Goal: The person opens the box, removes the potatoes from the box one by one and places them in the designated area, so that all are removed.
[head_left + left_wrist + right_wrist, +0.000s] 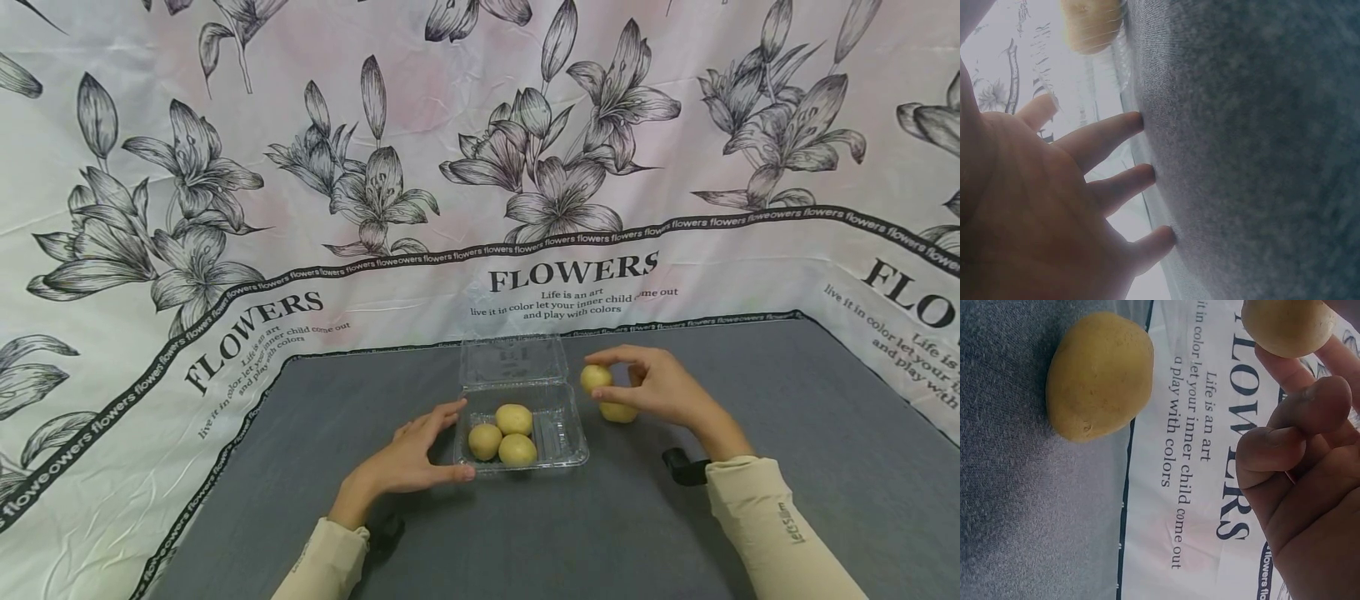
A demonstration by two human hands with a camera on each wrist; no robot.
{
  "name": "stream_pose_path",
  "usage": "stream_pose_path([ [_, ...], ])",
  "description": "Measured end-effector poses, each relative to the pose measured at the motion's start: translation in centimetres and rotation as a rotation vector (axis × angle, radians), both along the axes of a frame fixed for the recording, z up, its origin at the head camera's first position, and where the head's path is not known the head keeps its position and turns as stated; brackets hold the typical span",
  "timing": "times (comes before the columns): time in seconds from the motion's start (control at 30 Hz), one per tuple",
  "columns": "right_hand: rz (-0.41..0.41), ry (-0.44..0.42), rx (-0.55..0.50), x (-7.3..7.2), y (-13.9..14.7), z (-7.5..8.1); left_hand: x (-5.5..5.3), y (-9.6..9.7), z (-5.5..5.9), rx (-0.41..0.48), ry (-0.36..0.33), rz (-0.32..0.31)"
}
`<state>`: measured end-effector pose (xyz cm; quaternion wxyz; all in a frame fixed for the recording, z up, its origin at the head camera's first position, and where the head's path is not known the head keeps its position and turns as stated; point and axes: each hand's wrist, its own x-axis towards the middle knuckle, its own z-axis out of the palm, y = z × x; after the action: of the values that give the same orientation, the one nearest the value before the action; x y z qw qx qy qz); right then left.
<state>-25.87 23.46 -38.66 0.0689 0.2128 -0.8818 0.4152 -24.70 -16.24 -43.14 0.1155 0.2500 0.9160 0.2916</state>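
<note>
My right hand (667, 387) pinches a small yellow potato (596, 379) between thumb and fingers, to the right of a clear plastic box (560, 427). The right wrist view shows this held potato (1288, 328) above the cloth, with the other fingers curled below it. Another potato (1100, 375) lies on the grey cloth under that hand. Inside the box, three potatoes (514, 419) sit together toward the left. My left hand (405, 458) is at the box's left side with fingers and thumb spread, fingertips (1132, 120) right down at the cloth.
The box's hinged lid (513, 362) stands open toward the back. Grey cloth (540, 533) covers the table. A white flower-printed curtain (420, 292) rises behind the table and along both sides. Dark wrist straps (684, 467) show near the sleeves.
</note>
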Motion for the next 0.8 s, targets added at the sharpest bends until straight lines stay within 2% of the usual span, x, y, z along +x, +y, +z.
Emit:
stream_pose_path([
  [0.37, -0.030, -0.005, -0.026, 0.1, 1.0, 0.3, 0.0, 0.0, 0.0, 0.000, -0.005, -0.002],
  [0.8, -0.042, 0.024, -0.010, 0.3, 1.9, 0.6, 0.0, 0.0, -0.1, 0.004, -0.009, -0.002],
])
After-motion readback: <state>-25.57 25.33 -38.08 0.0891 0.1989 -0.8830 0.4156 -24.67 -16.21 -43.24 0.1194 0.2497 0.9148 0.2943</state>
